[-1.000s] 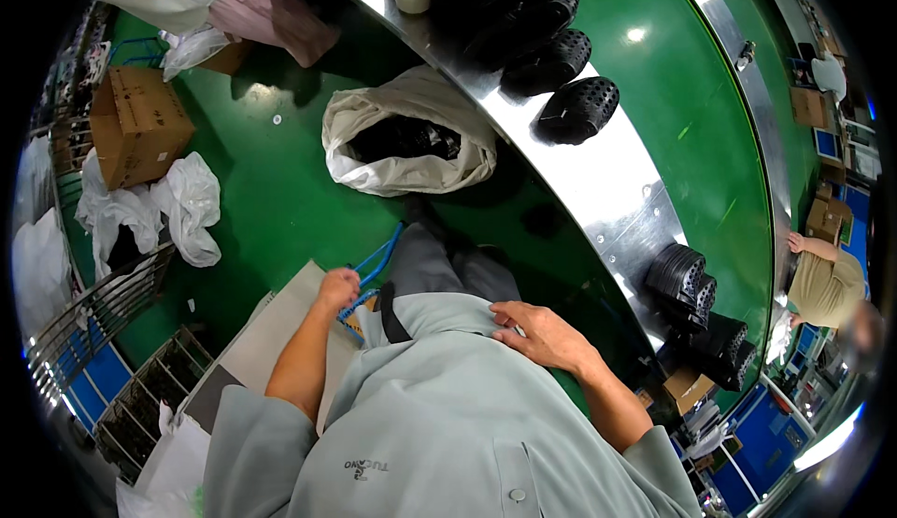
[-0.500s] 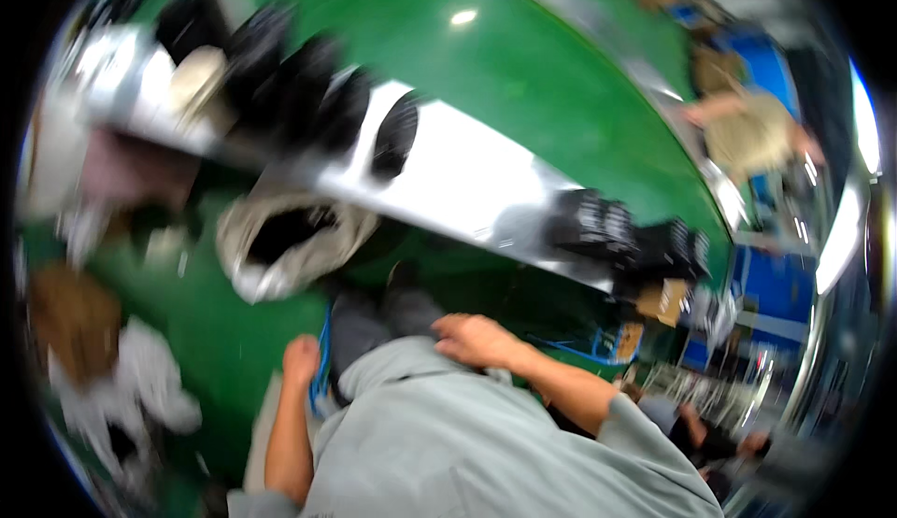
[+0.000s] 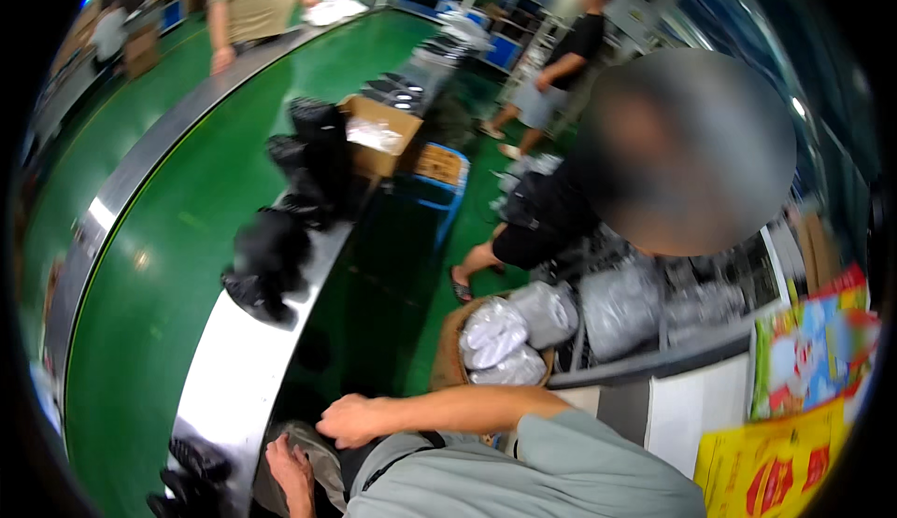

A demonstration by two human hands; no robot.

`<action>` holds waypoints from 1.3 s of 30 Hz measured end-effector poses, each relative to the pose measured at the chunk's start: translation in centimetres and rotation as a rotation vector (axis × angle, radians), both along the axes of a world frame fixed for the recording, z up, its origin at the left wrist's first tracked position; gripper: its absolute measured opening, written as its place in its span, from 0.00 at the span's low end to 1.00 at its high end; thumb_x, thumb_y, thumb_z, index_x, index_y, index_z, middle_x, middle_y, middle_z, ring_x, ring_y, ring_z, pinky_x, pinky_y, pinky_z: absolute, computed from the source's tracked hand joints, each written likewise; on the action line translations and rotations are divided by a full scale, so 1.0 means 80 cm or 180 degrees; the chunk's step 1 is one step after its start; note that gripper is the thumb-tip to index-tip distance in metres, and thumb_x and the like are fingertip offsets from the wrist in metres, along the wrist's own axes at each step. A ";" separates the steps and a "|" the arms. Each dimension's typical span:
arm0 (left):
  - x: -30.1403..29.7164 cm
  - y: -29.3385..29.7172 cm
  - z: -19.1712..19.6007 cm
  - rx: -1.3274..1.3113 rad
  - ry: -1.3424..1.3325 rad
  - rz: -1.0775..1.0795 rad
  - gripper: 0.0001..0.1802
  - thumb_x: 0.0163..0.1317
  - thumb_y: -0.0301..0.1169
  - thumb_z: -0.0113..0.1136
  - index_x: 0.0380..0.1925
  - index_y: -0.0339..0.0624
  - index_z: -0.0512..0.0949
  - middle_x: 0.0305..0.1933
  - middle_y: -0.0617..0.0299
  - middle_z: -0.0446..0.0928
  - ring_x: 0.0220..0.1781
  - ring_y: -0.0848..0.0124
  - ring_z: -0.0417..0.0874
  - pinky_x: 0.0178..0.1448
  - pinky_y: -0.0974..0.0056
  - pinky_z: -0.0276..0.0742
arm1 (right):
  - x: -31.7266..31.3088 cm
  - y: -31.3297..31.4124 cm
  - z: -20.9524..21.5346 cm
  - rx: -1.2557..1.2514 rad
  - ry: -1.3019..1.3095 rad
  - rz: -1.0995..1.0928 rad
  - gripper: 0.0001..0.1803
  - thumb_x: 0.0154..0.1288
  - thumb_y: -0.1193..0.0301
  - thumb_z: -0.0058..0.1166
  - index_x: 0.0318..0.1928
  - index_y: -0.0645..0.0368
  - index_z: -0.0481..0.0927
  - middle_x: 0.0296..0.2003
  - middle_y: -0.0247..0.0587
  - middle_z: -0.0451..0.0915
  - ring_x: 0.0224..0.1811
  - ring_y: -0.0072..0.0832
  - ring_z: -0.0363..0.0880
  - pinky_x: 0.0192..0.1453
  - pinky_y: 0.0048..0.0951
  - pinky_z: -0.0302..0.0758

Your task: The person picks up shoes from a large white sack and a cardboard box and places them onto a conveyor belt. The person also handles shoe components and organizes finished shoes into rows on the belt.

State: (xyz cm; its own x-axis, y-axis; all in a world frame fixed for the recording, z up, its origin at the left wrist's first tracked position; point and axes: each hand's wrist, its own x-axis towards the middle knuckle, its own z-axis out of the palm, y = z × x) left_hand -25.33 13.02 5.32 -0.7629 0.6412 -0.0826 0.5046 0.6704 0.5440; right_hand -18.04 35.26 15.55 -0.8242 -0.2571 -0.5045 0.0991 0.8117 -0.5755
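- Right hand (image 3: 351,422): fingers bent and pointing toward the desk's edge, in front of the waist; the grip is partly hidden, so I cannot tell whether it closes on anything.
- Left hand (image 3: 291,474): just beside the right one, fingers bent; whether this grip is loose or closed I cannot tell.
- Pale cloth (image 3: 322,467): right by both hands, perhaps the edge of a sack; contact is unclear.
- Metal desk (image 3: 234,359): just past the hands, running upward.
- Black shoes (image 3: 264,261): on the desk in a blurred heap, well apart from the hands; more stand farther up, and others lie at its lower end, nearer the left hand.
- Cardboard box (image 3: 404,126): open at the desk's far part, with white stuff inside.
- Carton (image 3: 447,354): on the green floor, holding wrapped white bundles.
- Co-worker in black (image 3: 551,210): leaning over a rack of plastic bags (image 3: 621,298).
- Yellow package (image 3: 771,462): at the lower right, below a green, colourful one.
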 end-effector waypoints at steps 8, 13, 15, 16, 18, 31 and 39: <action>-0.054 0.073 -0.003 -0.0212 0.0492 -0.1537 0.16 0.53 0.24 0.61 0.43 0.36 0.78 0.40 0.46 0.77 0.44 0.48 0.78 0.50 0.51 0.75 | 0.136 0.070 0.057 -0.2377 0.2060 -0.3908 0.29 0.69 0.69 0.56 0.68 0.58 0.65 0.45 0.39 0.82 0.43 0.24 0.81 0.50 0.25 0.79; -0.054 0.187 0.061 -0.0743 -0.1025 -0.2912 0.15 0.57 0.29 0.64 0.45 0.42 0.82 0.39 0.52 0.82 0.36 0.58 0.86 0.44 0.59 0.82 | 0.356 0.136 0.013 -0.2830 0.4747 -0.7509 0.10 0.62 0.77 0.55 0.45 0.60 0.76 0.28 0.35 0.77 0.26 0.24 0.75 0.31 0.27 0.76; -0.027 0.245 0.065 -0.1311 -0.1043 -0.3391 0.17 0.59 0.30 0.64 0.49 0.40 0.80 0.39 0.52 0.82 0.38 0.58 0.85 0.45 0.59 0.82 | 0.481 0.119 -0.019 -0.2252 0.5416 -0.8588 0.09 0.60 0.76 0.55 0.42 0.55 0.76 0.27 0.32 0.75 0.25 0.23 0.72 0.29 0.26 0.73; -0.015 0.265 0.053 -0.1457 -0.1074 -0.3487 0.17 0.61 0.30 0.64 0.50 0.39 0.80 0.39 0.52 0.82 0.38 0.58 0.85 0.46 0.58 0.82 | 0.523 0.110 -0.012 -0.2259 0.6002 -0.8952 0.07 0.63 0.72 0.57 0.41 0.53 0.76 0.27 0.30 0.75 0.26 0.22 0.72 0.27 0.26 0.72; -0.036 0.248 0.040 -0.1079 -0.0930 -0.3175 0.20 0.72 0.39 0.52 0.55 0.36 0.76 0.50 0.51 0.80 0.54 0.57 0.78 0.59 0.59 0.76 | 0.544 0.122 -0.014 -0.1734 0.6444 -0.9064 0.08 0.66 0.64 0.57 0.40 0.51 0.75 0.28 0.27 0.75 0.26 0.21 0.71 0.29 0.25 0.71; -0.046 0.338 -0.106 -0.2159 -0.2638 -0.0879 0.14 0.68 0.33 0.56 0.47 0.35 0.79 0.40 0.54 0.81 0.41 0.62 0.82 0.43 0.59 0.78 | 0.589 0.165 0.076 -0.1797 0.7825 -0.8722 0.06 0.66 0.65 0.58 0.40 0.51 0.79 0.33 0.24 0.78 0.31 0.19 0.71 0.36 0.24 0.69; -0.056 0.488 -0.127 -0.2073 -0.3445 -0.1530 0.13 0.67 0.32 0.58 0.44 0.33 0.80 0.37 0.56 0.80 0.37 0.64 0.82 0.35 0.59 0.77 | 0.561 0.139 0.123 -0.1084 0.8026 -0.8442 0.10 0.72 0.67 0.52 0.47 0.57 0.80 0.34 0.26 0.78 0.31 0.17 0.71 0.33 0.22 0.69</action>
State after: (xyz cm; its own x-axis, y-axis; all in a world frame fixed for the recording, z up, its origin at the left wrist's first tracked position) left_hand -29.83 52.06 -4.86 0.1652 0.4384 -0.8834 0.2843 0.8366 0.4683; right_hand 26.88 46.40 25.36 0.9345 0.2798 -0.2200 -0.3485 0.5942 -0.7249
